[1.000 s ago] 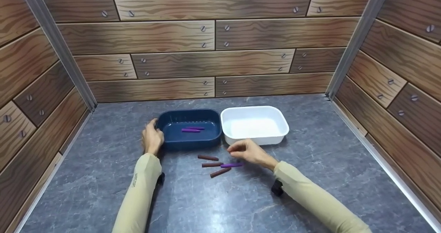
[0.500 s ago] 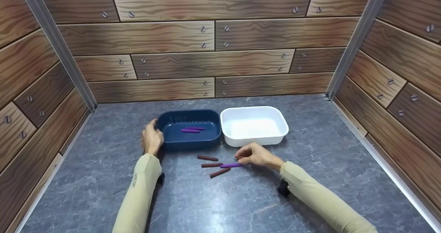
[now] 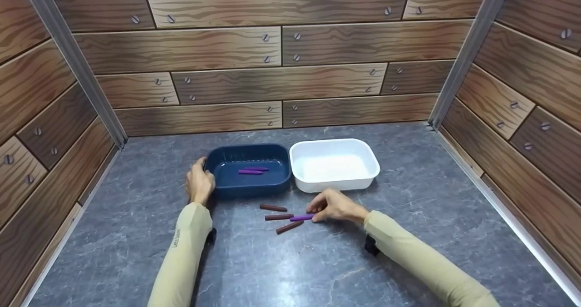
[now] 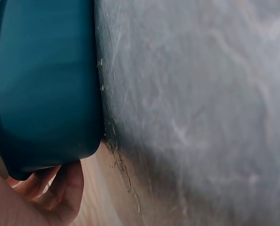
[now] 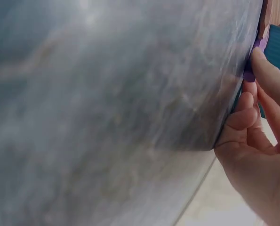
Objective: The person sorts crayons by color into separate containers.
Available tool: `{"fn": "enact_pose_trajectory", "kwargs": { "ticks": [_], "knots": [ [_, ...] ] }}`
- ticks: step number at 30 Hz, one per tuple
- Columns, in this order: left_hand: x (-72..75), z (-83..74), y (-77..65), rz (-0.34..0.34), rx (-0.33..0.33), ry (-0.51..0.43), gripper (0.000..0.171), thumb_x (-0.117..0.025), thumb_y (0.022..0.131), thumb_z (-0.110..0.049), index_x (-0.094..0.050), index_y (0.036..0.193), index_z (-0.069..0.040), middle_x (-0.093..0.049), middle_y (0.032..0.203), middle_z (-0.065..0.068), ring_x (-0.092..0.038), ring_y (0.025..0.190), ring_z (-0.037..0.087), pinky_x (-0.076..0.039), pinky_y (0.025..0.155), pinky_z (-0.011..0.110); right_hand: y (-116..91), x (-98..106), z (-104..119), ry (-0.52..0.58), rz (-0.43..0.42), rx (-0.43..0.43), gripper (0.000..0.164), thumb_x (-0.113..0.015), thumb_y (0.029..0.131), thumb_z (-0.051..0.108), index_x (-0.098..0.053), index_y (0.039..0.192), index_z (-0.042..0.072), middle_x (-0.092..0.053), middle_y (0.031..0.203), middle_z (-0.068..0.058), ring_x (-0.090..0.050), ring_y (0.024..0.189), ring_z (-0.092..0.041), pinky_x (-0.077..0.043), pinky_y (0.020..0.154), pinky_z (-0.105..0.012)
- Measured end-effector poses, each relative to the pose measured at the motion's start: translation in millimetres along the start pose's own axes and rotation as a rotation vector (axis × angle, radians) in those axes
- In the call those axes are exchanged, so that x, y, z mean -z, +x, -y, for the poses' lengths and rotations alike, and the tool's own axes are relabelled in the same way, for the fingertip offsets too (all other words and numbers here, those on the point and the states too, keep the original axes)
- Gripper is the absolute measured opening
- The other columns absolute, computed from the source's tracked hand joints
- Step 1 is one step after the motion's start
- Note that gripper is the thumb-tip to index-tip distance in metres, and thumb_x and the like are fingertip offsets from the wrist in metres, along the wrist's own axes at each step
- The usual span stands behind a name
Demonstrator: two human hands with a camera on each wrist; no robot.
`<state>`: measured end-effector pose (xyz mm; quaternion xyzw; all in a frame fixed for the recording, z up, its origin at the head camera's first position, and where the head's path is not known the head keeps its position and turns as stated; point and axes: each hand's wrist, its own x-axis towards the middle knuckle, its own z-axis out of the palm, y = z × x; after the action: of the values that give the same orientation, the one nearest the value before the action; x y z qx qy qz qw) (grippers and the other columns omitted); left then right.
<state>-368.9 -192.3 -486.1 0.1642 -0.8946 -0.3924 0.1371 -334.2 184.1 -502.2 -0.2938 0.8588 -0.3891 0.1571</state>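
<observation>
In the head view, looks forward and down from high above the surface (image 3: 272, 261), set back enough to take in its left, right and far edges below the wood-patterned wall (image 3: 254, 48). In the left wrist view, sits low and very near, rolled sideways, facing the side of the blue dish (image 4: 43, 80), beside the left grip (image 4: 45, 205). In the right wrist view, rolls the opposite way, low behind the right grip (image 5: 257, 165). Shares the purple stick (image 3: 300, 218) with the head view, the blue dish with both.
</observation>
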Motion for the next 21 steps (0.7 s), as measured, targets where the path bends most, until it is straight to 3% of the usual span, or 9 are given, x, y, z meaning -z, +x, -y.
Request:
{"fn": "enact_pose_trajectory", "kwargs": {
  "ticks": [7,21],
  "knots": [
    [-0.1,1.5,-0.9,0.004,0.004,0.008,0.047,-0.044,0.098,-0.009,-0.048,0.144,-0.017,-0.050,0.147,0.014,-0.051,0.129,0.040,-0.042,0.100,0.059,0.0,-1.0,2.0,-0.015,-0.010,-0.006,0.012,-0.078,0.080,0.005,-0.078,0.091,0.004,-0.073,0.077,-0.010,-0.057,0.063,-0.005,-0.044,0.055,-0.016],
    [-2.2,1.4,0.3,-0.014,0.007,-0.006,0.046,-0.046,0.097,-0.009,-0.051,0.142,-0.018,-0.052,0.145,0.012,-0.053,0.127,0.041,-0.042,0.100,0.058,1.4,1.5,4.9,0.013,-0.045,-0.037,0.010,-0.075,0.085,0.011,-0.079,0.095,0.010,-0.072,0.079,-0.003,-0.053,0.059,-0.005,-0.042,0.051,-0.018]
  ]
}}
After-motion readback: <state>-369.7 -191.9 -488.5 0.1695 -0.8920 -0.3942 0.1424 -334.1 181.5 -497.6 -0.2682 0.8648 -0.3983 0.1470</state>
